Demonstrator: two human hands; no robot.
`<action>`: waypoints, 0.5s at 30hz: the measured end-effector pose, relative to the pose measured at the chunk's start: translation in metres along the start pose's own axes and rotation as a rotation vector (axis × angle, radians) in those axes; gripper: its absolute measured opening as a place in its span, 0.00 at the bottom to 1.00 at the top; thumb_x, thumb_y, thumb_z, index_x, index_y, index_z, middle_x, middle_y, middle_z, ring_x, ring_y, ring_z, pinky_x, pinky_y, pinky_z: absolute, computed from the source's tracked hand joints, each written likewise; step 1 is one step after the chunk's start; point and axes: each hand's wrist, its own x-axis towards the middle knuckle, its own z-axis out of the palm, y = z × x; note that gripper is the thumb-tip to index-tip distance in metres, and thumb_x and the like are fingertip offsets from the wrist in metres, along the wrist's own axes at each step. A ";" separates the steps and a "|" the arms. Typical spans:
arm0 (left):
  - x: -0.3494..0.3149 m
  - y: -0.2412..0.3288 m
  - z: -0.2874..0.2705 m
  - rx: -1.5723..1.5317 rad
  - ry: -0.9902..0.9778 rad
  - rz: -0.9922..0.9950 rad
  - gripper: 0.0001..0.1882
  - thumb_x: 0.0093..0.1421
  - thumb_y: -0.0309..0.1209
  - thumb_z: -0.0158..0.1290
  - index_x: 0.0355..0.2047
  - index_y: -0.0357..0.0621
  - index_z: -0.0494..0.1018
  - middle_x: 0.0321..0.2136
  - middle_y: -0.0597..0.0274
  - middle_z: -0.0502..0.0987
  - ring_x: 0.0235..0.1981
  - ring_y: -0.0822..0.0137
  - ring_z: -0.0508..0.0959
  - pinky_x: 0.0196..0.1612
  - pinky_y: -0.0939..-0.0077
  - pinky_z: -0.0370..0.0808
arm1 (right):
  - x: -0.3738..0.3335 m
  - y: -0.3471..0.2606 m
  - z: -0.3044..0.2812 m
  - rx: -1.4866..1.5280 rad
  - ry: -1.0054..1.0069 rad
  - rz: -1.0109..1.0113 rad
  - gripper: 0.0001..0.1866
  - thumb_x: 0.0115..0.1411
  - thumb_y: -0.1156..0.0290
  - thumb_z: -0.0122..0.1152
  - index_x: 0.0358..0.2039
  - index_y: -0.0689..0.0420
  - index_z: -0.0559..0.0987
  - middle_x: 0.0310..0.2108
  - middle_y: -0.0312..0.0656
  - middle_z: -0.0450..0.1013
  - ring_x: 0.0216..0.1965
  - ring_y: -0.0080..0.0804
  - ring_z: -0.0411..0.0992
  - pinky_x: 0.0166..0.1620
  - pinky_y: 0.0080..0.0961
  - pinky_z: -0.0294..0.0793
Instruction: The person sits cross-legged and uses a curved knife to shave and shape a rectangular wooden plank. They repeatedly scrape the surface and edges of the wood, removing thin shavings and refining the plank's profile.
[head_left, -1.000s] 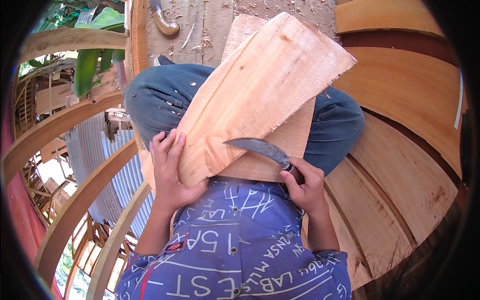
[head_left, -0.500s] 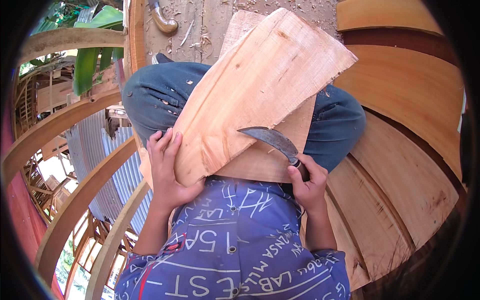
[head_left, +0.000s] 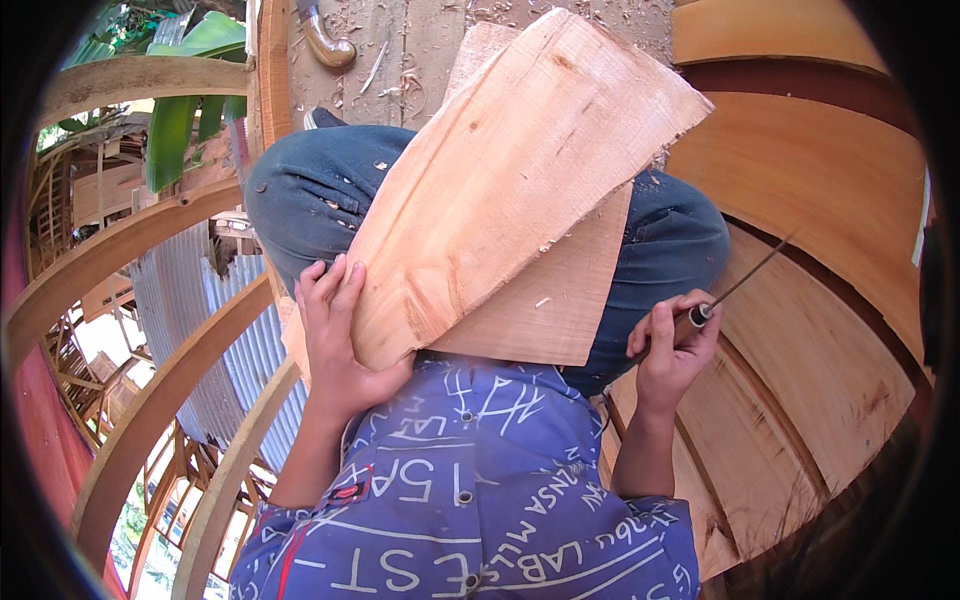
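Note:
A broad, pale wooden board [head_left: 520, 190] lies slantwise across my lap, its far end tilted to the right. My left hand [head_left: 335, 335] grips its near left end, with the fingers along the edge and the thumb at the lower corner. Beneath it, a second wooden board [head_left: 572, 290] rests on my legs, partly covered. Off to the right of both boards, my right hand [head_left: 678, 355] is closed around the dark handle of a curved knife [head_left: 752, 272]. The blade shows nearly edge-on, pointing up and right, apart from the wood.
A tool with a curved wooden handle [head_left: 328, 42] lies on the plank floor [head_left: 425, 50] among wood shavings. Wooden railing bars [head_left: 150, 205] stand at my left. Wide wooden planks [head_left: 790, 170] form a slatted surface on my right.
My right hand has swung the knife away from the upper board's edge, out to the right, and turned the blade. The upper board has shifted very slightly; my left hand stays on it.

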 end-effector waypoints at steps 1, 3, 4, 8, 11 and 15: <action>-0.001 0.000 0.000 -0.008 0.007 0.001 0.51 0.33 0.34 0.65 0.63 0.40 0.63 0.59 0.44 0.62 0.63 0.38 0.57 0.64 0.44 0.53 | -0.002 0.000 -0.002 -0.136 -0.121 0.043 0.12 0.55 0.79 0.67 0.38 0.62 0.74 0.25 0.36 0.73 0.21 0.18 0.70 0.27 0.16 0.69; -0.001 0.001 0.000 -0.022 0.021 0.003 0.51 0.33 0.34 0.65 0.63 0.40 0.63 0.59 0.44 0.62 0.63 0.38 0.57 0.64 0.44 0.53 | -0.007 0.001 -0.008 -0.410 -0.359 0.131 0.12 0.55 0.79 0.67 0.39 0.62 0.76 0.24 0.36 0.73 0.21 0.19 0.71 0.28 0.16 0.70; -0.001 0.001 -0.001 -0.023 0.017 0.004 0.51 0.33 0.34 0.65 0.63 0.40 0.63 0.59 0.44 0.62 0.63 0.38 0.57 0.64 0.44 0.53 | -0.005 0.003 -0.001 -0.451 -0.472 -0.054 0.12 0.55 0.78 0.67 0.39 0.63 0.77 0.24 0.37 0.74 0.22 0.20 0.72 0.28 0.17 0.70; 0.001 0.001 -0.004 -0.035 -0.003 -0.002 0.51 0.32 0.34 0.65 0.62 0.40 0.63 0.59 0.44 0.62 0.63 0.38 0.57 0.64 0.44 0.53 | -0.011 0.012 0.009 -0.478 -0.603 0.106 0.12 0.55 0.75 0.67 0.40 0.63 0.79 0.23 0.41 0.76 0.24 0.22 0.75 0.29 0.19 0.72; 0.000 -0.001 -0.004 -0.035 -0.007 -0.003 0.51 0.32 0.34 0.65 0.62 0.39 0.64 0.59 0.44 0.62 0.63 0.38 0.57 0.65 0.45 0.53 | -0.009 0.015 0.005 -0.376 -0.587 0.274 0.11 0.60 0.74 0.62 0.42 0.65 0.77 0.25 0.41 0.78 0.25 0.22 0.76 0.26 0.18 0.73; -0.002 -0.001 -0.002 -0.041 0.018 0.001 0.51 0.32 0.34 0.65 0.62 0.39 0.64 0.59 0.44 0.63 0.63 0.39 0.57 0.65 0.45 0.52 | -0.010 0.016 0.009 -0.119 -0.621 0.420 0.10 0.64 0.74 0.56 0.43 0.65 0.71 0.33 0.47 0.79 0.27 0.25 0.78 0.25 0.19 0.75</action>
